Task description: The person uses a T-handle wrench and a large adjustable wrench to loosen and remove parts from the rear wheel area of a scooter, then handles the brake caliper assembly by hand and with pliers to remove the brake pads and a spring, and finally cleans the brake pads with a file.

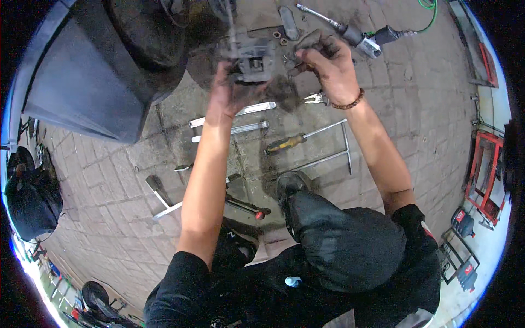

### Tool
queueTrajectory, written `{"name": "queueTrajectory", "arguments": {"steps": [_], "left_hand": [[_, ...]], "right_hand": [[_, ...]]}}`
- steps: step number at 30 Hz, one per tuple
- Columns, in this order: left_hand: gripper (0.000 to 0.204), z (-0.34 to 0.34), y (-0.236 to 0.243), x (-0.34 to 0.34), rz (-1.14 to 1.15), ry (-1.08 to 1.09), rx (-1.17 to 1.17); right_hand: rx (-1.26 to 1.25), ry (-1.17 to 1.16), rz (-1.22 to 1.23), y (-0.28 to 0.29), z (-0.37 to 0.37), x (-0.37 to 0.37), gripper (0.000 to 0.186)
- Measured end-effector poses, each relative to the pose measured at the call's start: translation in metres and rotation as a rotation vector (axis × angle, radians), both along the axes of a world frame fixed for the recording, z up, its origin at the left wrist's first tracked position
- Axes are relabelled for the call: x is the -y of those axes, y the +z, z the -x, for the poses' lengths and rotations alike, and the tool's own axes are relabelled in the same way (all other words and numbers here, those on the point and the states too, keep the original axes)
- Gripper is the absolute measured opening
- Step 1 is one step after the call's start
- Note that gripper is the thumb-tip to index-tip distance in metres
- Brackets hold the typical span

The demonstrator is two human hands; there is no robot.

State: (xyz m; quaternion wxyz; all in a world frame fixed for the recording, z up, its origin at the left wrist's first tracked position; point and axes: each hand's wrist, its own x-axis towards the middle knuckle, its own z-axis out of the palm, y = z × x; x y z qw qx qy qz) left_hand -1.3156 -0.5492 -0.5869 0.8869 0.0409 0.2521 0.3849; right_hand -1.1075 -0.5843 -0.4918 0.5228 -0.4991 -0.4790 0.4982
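My left hand [223, 94] is closed on a grey metal brake caliper [261, 61], raised near the dark underside of a vehicle. Some blur covers the caliper and the fingers behind it. To its right, my right hand [332, 66] has its thumb and fingers pinched together. Something small and dark seems to be at the fingertips, but its kind does not show. A brown beaded bracelet [350, 102] circles the right wrist. Pliers [315, 99] lie just below this hand. Several small nuts or rings [280, 38] rest on the paving between the hands.
A grey vehicle panel [87, 87] stands at the upper left. On the paving lie two silver wrenches [240, 129], a yellow-black screwdriver [287, 144], a T-handle wrench [327, 160], a red-tipped tool [259, 215] and a power ratchet [353, 37]. A green hose [432, 6] runs off top right.
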Motion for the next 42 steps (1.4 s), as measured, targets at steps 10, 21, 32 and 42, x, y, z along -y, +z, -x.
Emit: {"name": "queueTrajectory", "arguments": {"steps": [10,21,32,42], "left_hand": [[0.051,-0.003,0.006,-0.001,-0.171,0.005,-0.105],[0.048,0.019,-0.076,-0.030,-0.036,0.179,-0.188],[0.042,-0.022,0.041,0.057,-1.032,-0.310,-1.296],[0.044,0.020,0.033,0.065,-0.567,-0.411,-1.147]], "right_hand": [[0.130,-0.195,-0.225,0.012,0.009,0.001,0.005],[-0.045,-0.131,0.085,-0.024,-0.011,0.013,0.008],[-0.079,-0.138,0.307,-0.048,-0.004,0.033,0.012],[1.684,0.367,0.275,-0.140,-0.120,0.083,0.066]]}}
